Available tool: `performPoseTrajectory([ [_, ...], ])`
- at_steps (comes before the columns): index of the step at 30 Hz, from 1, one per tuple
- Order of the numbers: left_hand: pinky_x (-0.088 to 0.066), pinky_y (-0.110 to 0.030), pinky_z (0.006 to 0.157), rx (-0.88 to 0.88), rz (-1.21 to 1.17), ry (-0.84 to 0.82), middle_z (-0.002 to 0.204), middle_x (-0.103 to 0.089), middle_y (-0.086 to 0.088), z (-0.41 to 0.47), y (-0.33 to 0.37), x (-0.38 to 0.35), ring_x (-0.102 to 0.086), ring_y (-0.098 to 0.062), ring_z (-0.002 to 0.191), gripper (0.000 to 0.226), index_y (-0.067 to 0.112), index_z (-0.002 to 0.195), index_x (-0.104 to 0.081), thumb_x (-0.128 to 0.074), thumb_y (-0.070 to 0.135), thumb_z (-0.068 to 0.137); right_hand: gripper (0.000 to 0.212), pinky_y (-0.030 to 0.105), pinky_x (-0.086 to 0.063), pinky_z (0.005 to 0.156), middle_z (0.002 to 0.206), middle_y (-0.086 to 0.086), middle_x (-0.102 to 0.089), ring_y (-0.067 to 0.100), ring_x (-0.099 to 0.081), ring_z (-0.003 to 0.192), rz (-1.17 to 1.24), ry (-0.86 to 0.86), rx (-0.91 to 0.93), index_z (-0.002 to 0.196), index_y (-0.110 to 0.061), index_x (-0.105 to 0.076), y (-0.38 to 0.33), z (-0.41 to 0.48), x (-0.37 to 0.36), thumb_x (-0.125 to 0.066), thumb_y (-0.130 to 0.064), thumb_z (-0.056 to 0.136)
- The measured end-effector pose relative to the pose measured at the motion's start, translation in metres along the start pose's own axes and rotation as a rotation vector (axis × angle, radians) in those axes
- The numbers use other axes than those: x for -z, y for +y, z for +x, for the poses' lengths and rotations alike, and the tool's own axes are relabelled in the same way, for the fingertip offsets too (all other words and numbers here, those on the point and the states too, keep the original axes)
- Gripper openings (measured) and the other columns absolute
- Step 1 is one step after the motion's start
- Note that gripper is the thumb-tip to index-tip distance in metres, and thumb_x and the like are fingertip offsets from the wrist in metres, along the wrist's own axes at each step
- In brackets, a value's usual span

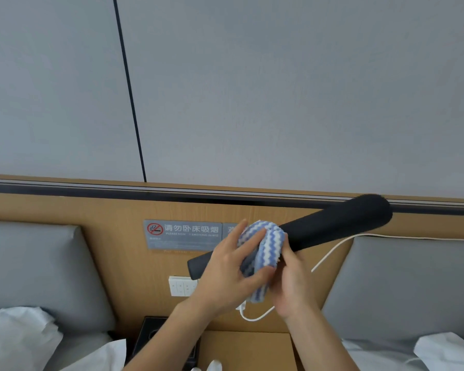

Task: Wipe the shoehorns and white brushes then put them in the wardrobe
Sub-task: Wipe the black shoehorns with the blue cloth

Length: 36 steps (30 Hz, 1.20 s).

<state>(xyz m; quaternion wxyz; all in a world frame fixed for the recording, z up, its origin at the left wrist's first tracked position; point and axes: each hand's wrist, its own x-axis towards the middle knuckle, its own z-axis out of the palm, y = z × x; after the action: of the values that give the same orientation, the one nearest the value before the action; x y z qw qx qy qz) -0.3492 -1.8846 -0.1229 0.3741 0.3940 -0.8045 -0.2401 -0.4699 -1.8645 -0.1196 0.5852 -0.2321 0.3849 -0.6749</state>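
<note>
In the head view I see both hands raised in front of the wooden headboard (113, 236), between two beds. The black brush (332, 226) lies across the middle of the picture, tilted. Its fuzzy rounded head points to the far right and reaches the dark rail on top of the headboard, and its flat handle end sticks out to the left, behind the left hand.

A striped cloth (265, 245), blue and white, is wrapped round the middle part of the brush. My left hand (225, 277) grasps this cloth, with the fingers over the top of it and the thumb below. My right hand (292, 285) is also clenched on the cloth from the right side. Its thumb lies at the edge where the brush comes out. I cannot tell if its fingers touch the brush too. One end of the cloth hangs down between the two hands.

On the headboard, left of the hands, there is a grey no-smoking sign (182, 232), and under it a white switch plate (180, 286). A white cable (330, 255) runs behind the right hand. Grey cushions (32, 263) stand on both sides, and a wooden nightstand (247, 349) is near, below the arms.
</note>
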Motion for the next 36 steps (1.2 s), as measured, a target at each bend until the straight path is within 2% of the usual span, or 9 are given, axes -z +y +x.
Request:
performPoseTrajectory([
  [4,-0.046,-0.024,0.089,0.005,0.154,0.029,0.129,-0.053,0.012,-0.002,-0.008,0.001,-0.053,-0.007,0.111,0.063,0.033,0.142,-0.031,-0.06,0.041,0.086,0.031,0.027,-0.058,0.065,0.1,0.01,-0.073,0.02,-0.072,0.087,-0.007,-0.054,0.054,0.107,-0.01,-0.065,0.0,-0.005,0.005,-0.054,-0.027,0.083],
  [7,-0.052,-0.025,0.076,0.094,-0.001,0.077,0.104,-0.066,0.011,-0.007,-0.008,-0.005,-0.062,-0.003,0.09,0.033,0.029,0.121,-0.054,-0.06,0.028,0.088,0.029,0.032,-0.057,0.069,0.101,0.009,-0.072,0.02,-0.071,0.088,-0.052,-0.002,0.086,0.113,-0.01,-0.062,0.005,-0.007,0.011,-0.054,-0.023,0.088],
  [10,-0.049,-0.013,0.062,0.319,-0.261,0.149,0.085,-0.068,0.009,-0.007,-0.01,-0.005,-0.064,0.0,0.077,0.008,0.022,0.097,-0.059,-0.059,0.02,0.089,0.033,0.042,-0.054,0.084,0.113,0.013,-0.067,0.026,-0.067,0.1,-0.024,0.061,0.108,0.126,-0.013,-0.054,0.007,-0.009,0.018,-0.052,-0.018,0.093],
  [14,-0.048,-0.022,0.068,0.384,-0.176,0.055,0.09,-0.067,0.007,-0.009,-0.023,-0.001,-0.063,-0.007,0.085,0.012,0.025,0.099,-0.058,-0.059,0.018,0.089,0.037,0.045,-0.05,0.088,0.119,0.012,-0.062,0.026,-0.062,0.107,0.171,0.153,0.061,0.13,-0.015,-0.048,0.007,-0.011,0.032,-0.05,-0.023,0.094],
  [19,-0.052,-0.03,0.081,0.419,-0.345,-0.13,0.094,-0.071,0.005,-0.021,-0.02,-0.008,-0.067,-0.011,0.089,0.02,0.027,0.099,-0.063,-0.065,0.014,0.084,0.032,0.044,-0.053,0.087,0.086,0.004,-0.05,0.016,-0.056,0.077,0.208,0.332,0.043,0.115,-0.011,-0.045,0.014,-0.005,0.041,-0.061,-0.017,0.089],
  [24,-0.052,-0.024,0.072,0.564,-0.603,-0.025,0.088,-0.072,0.005,-0.02,-0.018,-0.009,-0.069,-0.01,0.08,0.013,0.02,0.096,-0.065,-0.061,0.011,0.087,0.029,0.038,-0.052,0.086,0.102,0.006,-0.059,0.02,-0.063,0.093,0.231,0.415,0.016,0.122,-0.014,-0.043,0.014,-0.004,0.055,-0.052,-0.015,0.095],
  [28,-0.053,-0.035,0.077,0.705,-0.809,0.022,0.084,-0.074,-0.003,-0.019,-0.027,-0.011,-0.069,-0.022,0.081,0.012,0.012,0.094,-0.066,-0.058,0.006,0.087,0.038,0.036,-0.046,0.098,0.113,0.007,-0.064,0.021,-0.061,0.101,0.082,0.49,-0.027,0.124,-0.007,-0.051,0.031,-0.004,0.074,-0.062,-0.017,0.089],
  [32,-0.053,-0.039,0.078,0.801,-0.9,0.027,0.087,-0.072,-0.008,-0.03,-0.041,-0.023,-0.069,-0.025,0.081,0.015,0.009,0.099,-0.064,-0.056,0.005,0.087,0.044,0.035,-0.05,0.084,0.121,0.011,-0.06,0.025,-0.06,0.105,0.014,0.576,-0.107,0.131,-0.006,-0.048,0.058,-0.009,0.096,-0.061,-0.008,0.089],
  [36,-0.052,-0.039,0.073,0.971,-1.022,0.108,0.094,-0.067,-0.013,-0.046,-0.063,-0.038,-0.066,-0.027,0.079,0.019,0.007,0.106,-0.058,-0.054,0.007,0.087,0.039,0.038,-0.05,0.074,0.11,0.015,-0.06,0.025,-0.061,0.091,0.081,0.628,-0.3,0.13,-0.004,-0.047,0.08,-0.017,0.118,-0.054,-0.003,0.091],
])
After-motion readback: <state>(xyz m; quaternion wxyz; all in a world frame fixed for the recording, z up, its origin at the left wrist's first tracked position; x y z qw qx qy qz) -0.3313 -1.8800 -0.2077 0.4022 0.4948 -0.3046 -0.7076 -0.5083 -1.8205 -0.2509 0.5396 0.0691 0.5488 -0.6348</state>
